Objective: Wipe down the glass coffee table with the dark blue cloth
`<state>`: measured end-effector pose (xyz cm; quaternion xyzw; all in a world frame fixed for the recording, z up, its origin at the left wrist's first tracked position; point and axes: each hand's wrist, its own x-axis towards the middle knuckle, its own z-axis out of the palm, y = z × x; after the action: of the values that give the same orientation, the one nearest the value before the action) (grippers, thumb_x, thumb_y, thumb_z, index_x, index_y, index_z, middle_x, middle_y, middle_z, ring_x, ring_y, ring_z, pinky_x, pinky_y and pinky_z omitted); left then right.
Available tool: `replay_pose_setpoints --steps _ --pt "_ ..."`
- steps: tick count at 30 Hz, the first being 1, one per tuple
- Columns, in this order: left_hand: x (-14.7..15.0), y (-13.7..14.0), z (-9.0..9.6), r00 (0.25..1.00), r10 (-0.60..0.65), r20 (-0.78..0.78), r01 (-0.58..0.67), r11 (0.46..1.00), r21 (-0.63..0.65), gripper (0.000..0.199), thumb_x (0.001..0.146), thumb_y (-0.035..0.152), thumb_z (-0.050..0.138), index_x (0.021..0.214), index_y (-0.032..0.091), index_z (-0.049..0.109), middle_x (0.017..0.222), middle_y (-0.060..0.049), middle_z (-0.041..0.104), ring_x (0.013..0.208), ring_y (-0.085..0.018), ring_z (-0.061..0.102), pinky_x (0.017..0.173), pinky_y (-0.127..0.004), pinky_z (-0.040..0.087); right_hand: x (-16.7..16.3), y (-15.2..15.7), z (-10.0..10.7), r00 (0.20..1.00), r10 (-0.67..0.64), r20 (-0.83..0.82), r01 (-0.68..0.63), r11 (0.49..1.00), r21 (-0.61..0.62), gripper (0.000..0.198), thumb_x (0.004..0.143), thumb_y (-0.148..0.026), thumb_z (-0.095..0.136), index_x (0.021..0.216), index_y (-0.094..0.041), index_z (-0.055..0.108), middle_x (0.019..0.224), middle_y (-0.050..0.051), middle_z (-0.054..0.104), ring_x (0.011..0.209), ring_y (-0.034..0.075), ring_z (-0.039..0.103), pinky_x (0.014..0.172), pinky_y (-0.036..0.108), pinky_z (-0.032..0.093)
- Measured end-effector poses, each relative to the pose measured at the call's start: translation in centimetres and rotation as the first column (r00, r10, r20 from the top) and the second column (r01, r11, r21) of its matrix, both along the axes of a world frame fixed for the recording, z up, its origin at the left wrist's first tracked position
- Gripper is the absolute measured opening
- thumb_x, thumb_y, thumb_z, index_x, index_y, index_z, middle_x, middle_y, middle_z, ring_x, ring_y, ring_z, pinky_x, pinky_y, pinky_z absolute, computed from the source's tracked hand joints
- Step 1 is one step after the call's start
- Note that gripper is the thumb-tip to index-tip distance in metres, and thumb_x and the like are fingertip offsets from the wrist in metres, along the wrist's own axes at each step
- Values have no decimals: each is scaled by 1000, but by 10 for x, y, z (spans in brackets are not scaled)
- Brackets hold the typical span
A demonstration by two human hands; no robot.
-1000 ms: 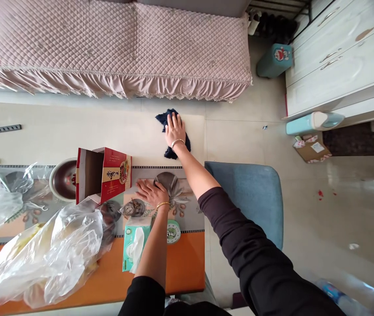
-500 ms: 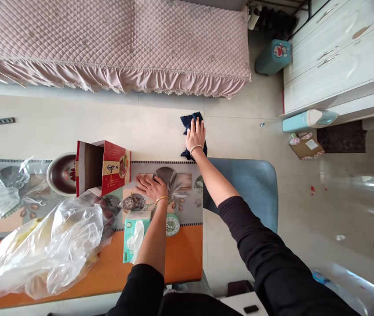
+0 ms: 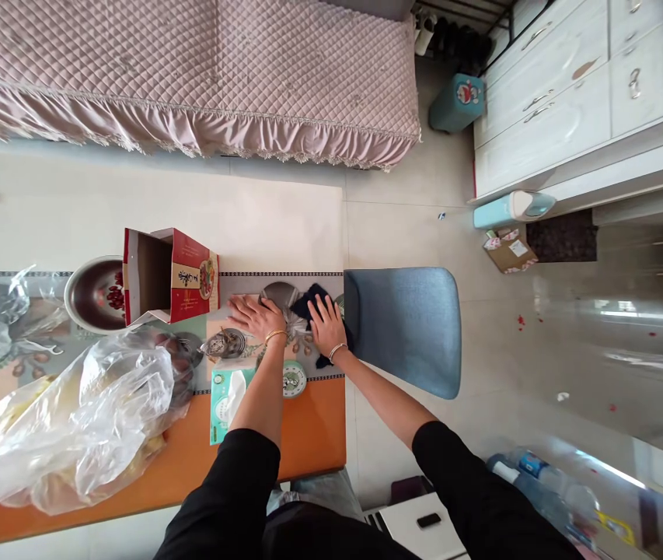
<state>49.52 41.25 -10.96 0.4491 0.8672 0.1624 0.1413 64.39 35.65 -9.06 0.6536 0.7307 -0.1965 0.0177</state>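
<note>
My right hand holds a dark navy cloth under its palm and fingers, against the grey patterned runner near the table's right end. Part of the cloth is hidden beneath the hand. To its left, my left hand lies flat on the runner with its fingers spread, holding nothing. A red open-topped carton stands just beyond the left fingers. Below the left wrist are a green tissue box and a round green-rimmed coaster-like disc, partly covered by the forearm.
A metal bowl with red fruit stands behind the carton. Clear plastic bags cover the table's left side. A blue-grey chair adjoins the right end. A pink quilted sofa lies across the floor, with white cabinets at the right.
My right hand has drawn the cloth from the table's far edge toward me onto the runner. My left hand stays flat in about the same place. The view has shifted slightly.
</note>
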Motion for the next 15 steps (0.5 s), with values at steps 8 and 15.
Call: replay_pose_setpoints --steps 8,15 --pt "1 0 2 1000 -5 -6 5 1000 -21 54 101 33 27 145 3 38 164 -22 19 156 -29 3 124 -57 -2 -6 -72 0 978 183 -103 -191 979 -75 55 100 -28 39 155 -29 35 164 0 27 154 28 21 125 55 28" --pt "-1 -1 -2 1000 -19 -19 19 1000 -17 54 101 32 28 144 2 39 164 -23 20 156 -28 2 124 -55 -4 -6 -17 -2 988 126 -85 -129 991 -35 56 100 -29 35 156 -27 34 164 2 27 155 26 20 126 53 23"
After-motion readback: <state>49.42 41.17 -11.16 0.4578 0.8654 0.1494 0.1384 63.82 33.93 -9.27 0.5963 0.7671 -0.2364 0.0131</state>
